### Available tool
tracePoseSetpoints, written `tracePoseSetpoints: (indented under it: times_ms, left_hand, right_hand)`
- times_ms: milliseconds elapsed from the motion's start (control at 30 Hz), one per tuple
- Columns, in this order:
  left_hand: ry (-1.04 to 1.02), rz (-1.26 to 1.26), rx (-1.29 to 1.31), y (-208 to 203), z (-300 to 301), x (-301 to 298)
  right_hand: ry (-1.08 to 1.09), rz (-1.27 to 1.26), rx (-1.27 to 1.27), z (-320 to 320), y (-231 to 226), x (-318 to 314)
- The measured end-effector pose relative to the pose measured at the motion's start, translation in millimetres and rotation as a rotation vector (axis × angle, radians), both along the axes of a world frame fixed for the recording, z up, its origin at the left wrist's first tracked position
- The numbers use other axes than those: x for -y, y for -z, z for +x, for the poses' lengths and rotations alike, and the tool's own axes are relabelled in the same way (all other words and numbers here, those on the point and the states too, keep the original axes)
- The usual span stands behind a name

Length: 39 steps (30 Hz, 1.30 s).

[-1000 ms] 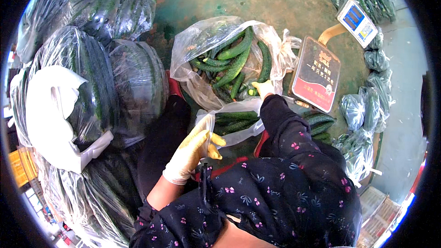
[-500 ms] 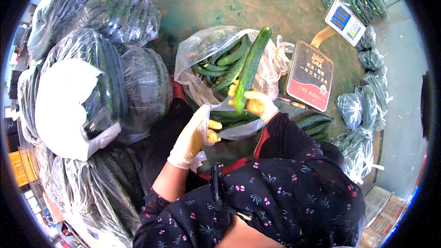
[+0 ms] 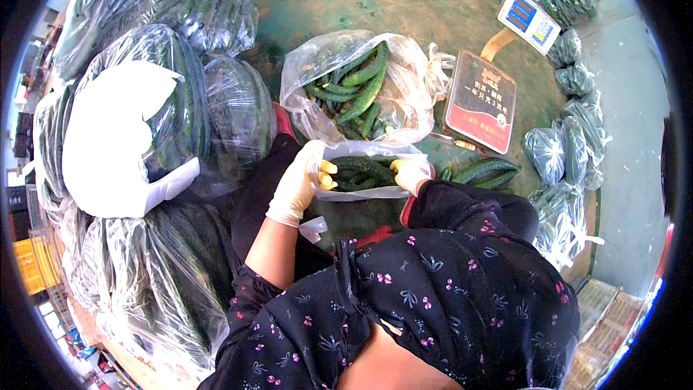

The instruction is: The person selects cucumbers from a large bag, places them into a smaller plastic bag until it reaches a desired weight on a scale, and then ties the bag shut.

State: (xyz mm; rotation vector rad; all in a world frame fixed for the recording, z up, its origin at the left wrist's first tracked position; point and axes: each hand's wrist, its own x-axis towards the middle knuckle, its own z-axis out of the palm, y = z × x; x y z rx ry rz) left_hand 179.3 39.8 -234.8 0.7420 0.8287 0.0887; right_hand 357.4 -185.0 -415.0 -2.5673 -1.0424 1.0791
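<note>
On my feed, the gloved left hand (image 3: 303,179) has its fingers curled over the left rim of a small clear bag (image 3: 375,193), pinching the plastic. The gloved right hand (image 3: 411,175) is at the opposite rim, fingertips tucked inside, but honestly I can't tell if they're clamped on anything. The dark cucumbers (image 3: 361,175) sit in that bag, between both hands. Just beyond it I see a bigger open bag (image 3: 307,61) with curved cucumbers (image 3: 368,94), plus a flat scale (image 3: 481,101) to its right and some loose cucumbers (image 3: 487,171) nearer me.
</note>
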Motion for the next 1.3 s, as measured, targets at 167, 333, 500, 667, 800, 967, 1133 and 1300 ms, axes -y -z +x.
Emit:
tracePoseSetpoints:
  times_ms: [167,333,500,667,800,967,1133,1300]
  left_hand:
    - [0.089,0.014,-0.036,-10,-1,5]
    - [0.07,-0.003,-0.053,-15,5,6]
    - [0.108,-0.012,-0.047,-18,8,7]
    - [0.121,-0.002,-0.077,-16,6,9]
    - [0.086,0.0,-0.082,-13,5,8]
    - [0.134,0.0,-0.053,-18,8,11]
    - [0.094,0.005,-0.047,-30,6,11]
    - [0.141,-0.011,-0.034,-35,11,12]
  right_hand:
    - [-0.02,0.138,-0.062,-7,-26,-31]
    - [-0.015,0.211,-0.028,-16,-20,-58]
    - [-0.097,-0.119,0.047,-20,-29,-91]
    - [-0.198,-0.13,0.112,-24,-26,-102]
    - [-0.207,-0.08,0.121,-24,-22,-100]
    - [-0.217,-0.183,-0.016,-7,-26,-106]
    - [-0.126,0.044,-1.154,41,-96,-125]
    - [0.071,0.237,-0.284,82,-65,-155]
